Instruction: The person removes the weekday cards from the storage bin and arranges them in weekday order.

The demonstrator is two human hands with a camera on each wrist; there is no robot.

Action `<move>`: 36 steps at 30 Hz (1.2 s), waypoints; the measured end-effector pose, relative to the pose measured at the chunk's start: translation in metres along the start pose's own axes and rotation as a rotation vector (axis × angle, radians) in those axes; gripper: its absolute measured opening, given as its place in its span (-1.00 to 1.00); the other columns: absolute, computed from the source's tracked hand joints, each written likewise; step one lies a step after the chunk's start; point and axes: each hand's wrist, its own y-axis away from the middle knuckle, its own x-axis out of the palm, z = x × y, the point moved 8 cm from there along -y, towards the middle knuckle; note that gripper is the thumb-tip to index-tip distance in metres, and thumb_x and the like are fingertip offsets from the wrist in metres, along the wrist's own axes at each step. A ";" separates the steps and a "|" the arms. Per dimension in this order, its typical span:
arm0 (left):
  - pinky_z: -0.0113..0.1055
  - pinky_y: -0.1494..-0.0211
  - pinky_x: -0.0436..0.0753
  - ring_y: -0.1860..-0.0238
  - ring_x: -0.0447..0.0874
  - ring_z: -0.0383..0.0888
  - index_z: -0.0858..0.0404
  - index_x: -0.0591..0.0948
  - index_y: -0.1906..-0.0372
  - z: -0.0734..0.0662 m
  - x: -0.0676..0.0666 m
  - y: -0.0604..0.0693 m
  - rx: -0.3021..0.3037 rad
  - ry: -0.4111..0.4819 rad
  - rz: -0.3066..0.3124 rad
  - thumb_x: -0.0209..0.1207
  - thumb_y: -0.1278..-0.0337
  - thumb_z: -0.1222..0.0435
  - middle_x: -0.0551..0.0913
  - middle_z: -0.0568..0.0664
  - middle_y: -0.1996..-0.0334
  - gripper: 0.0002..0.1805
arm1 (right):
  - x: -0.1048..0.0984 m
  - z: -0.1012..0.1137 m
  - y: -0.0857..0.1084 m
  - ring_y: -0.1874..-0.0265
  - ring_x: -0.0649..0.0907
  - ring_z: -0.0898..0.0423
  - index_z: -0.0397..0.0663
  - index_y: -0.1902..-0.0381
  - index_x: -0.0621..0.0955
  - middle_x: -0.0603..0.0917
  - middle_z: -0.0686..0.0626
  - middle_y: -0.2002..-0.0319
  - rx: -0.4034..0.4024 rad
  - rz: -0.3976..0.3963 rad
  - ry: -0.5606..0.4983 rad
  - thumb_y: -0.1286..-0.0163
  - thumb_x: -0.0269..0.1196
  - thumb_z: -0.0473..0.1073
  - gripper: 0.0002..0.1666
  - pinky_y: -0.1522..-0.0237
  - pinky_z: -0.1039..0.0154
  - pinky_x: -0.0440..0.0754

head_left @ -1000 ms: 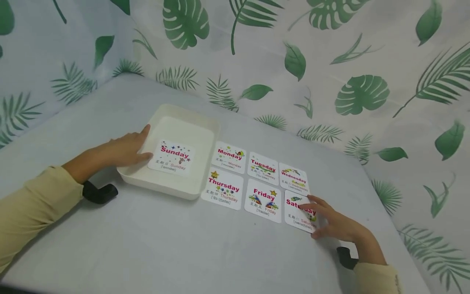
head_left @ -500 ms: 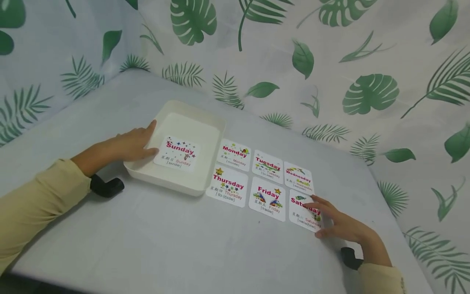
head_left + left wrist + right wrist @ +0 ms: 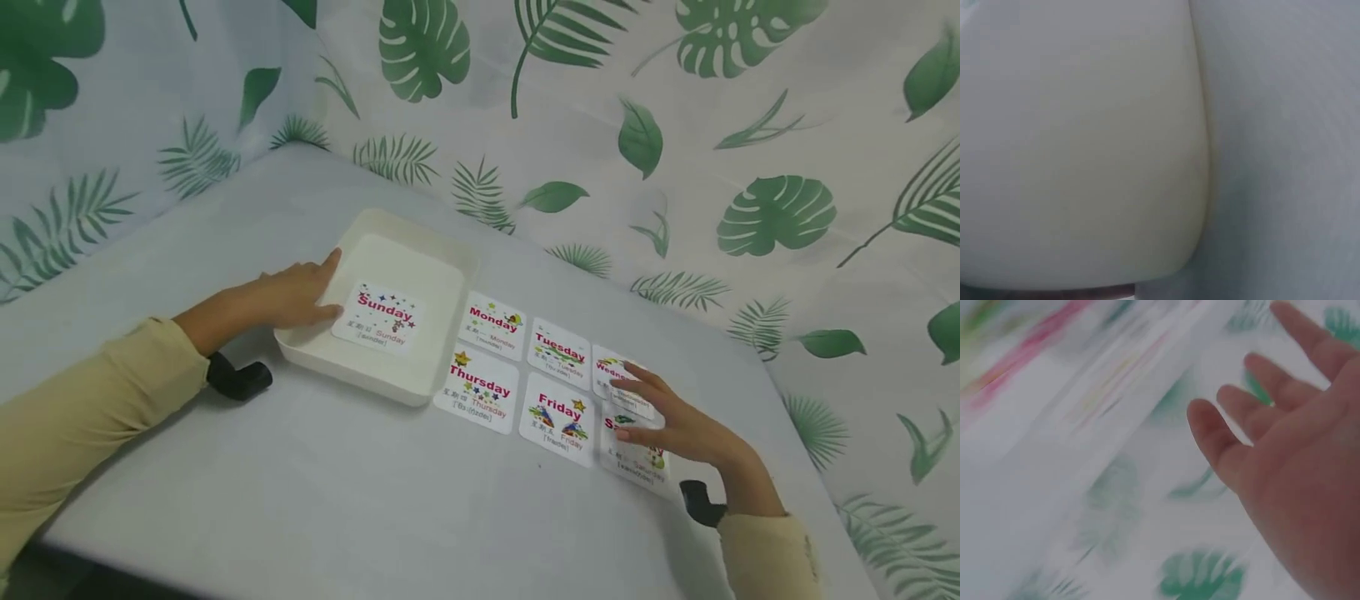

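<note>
My left hand point(image 3: 296, 296) grips the left rim of a shallow white tray point(image 3: 360, 371), thumb inside and the other fingers mostly hidden. A "Sunday" card point(image 3: 381, 318) lies in the tray. The tray's plain wall point(image 3: 1097, 156) fills much of the left wrist view. Over the "Saturday" card point(image 3: 641, 460) and "Wednesday" card point(image 3: 609, 367), my right hand point(image 3: 686, 425) hovers with spread fingers, partly covering both and holding nothing. The right wrist view shows its loose fingers, with blurred cards beyond.
Right of the tray lie the "Monday" card point(image 3: 491, 325), "Tuesday" card point(image 3: 560, 354), "Thursday" card point(image 3: 477, 390) and "Friday" card point(image 3: 558, 421), in two rows with the others. All rest on a pale tabletop point(image 3: 390, 500). A leaf-print cloth point(image 3: 555, 142) hangs behind.
My right hand has lifted from the right edge of the "Saturday" card and shifted up and left over the cards. The left hand stays at the tray. The head view has shifted slightly.
</note>
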 end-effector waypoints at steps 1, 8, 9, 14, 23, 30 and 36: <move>0.51 -0.09 0.05 -0.30 0.02 0.41 0.45 -0.28 -0.38 -0.001 -0.001 0.000 -0.005 -0.001 -0.002 -0.02 -0.24 0.08 0.06 0.50 -0.30 -0.09 | -0.001 0.014 -0.014 -0.33 0.01 -0.36 -0.02 -0.34 0.19 -0.11 -0.19 -0.42 -0.007 0.004 0.017 -0.15 0.26 0.07 -0.14 -0.05 -0.44 0.25; 0.49 -0.12 0.03 -0.32 0.02 0.38 0.43 -0.28 -0.39 -0.001 0.005 -0.001 -0.038 0.000 0.008 -0.01 -0.24 0.08 0.06 0.46 -0.32 -0.09 | 0.017 0.138 -0.106 -0.40 0.05 -0.13 0.10 -0.42 0.02 0.02 -0.09 -0.43 -0.107 0.071 0.179 -0.13 0.25 0.22 0.03 -0.30 -0.21 0.14; 0.49 -0.12 0.02 -0.32 0.02 0.37 0.42 -0.28 -0.39 -0.002 0.008 -0.002 -0.036 0.003 0.009 -0.01 -0.24 0.08 0.06 0.45 -0.32 -0.08 | 0.023 0.153 -0.115 -0.40 0.05 -0.11 0.11 -0.43 0.01 0.04 -0.07 -0.43 -0.123 0.087 0.205 -0.13 0.25 0.22 0.04 -0.32 -0.18 0.12; 0.50 -0.11 -0.01 -0.34 -0.03 0.36 0.39 -0.29 -0.40 -0.002 0.007 -0.005 -0.030 0.017 0.007 -0.02 -0.24 0.06 0.04 0.42 -0.34 -0.08 | 0.048 0.202 -0.157 -0.42 0.04 -0.04 0.13 -0.45 -0.10 0.03 -0.05 -0.44 -0.152 0.148 0.297 -0.14 0.18 0.30 0.09 -0.40 -0.03 0.02; 0.51 -0.09 0.02 -0.32 0.01 0.38 0.40 -0.26 -0.40 0.002 0.000 0.000 -0.027 0.006 -0.016 0.00 -0.23 0.08 0.07 0.44 -0.32 -0.08 | 0.080 0.223 -0.201 -0.43 0.00 -0.01 0.24 -0.45 -0.17 -0.04 -0.01 -0.45 -0.130 0.217 0.329 -0.02 0.20 0.42 0.21 -0.40 -0.02 -0.01; 0.49 -0.10 0.03 -0.33 0.01 0.36 0.38 -0.26 -0.41 0.002 0.001 -0.001 -0.037 0.006 -0.015 0.00 -0.23 0.06 0.08 0.41 -0.33 -0.09 | 0.080 0.224 -0.206 -0.38 0.12 -0.01 0.32 -0.44 -0.08 0.07 0.00 -0.41 -0.091 0.209 0.298 -0.01 0.26 0.35 0.15 -0.34 -0.05 0.16; 0.49 -0.11 0.04 -0.33 0.02 0.36 0.40 -0.26 -0.40 0.002 -0.002 0.001 -0.037 0.006 -0.028 0.00 -0.23 0.08 0.09 0.41 -0.33 -0.10 | 0.079 0.225 -0.206 -0.26 0.20 -0.02 0.40 -0.41 0.00 0.13 -0.03 -0.34 -0.074 0.207 0.321 -0.01 0.26 0.36 0.08 -0.24 -0.08 0.31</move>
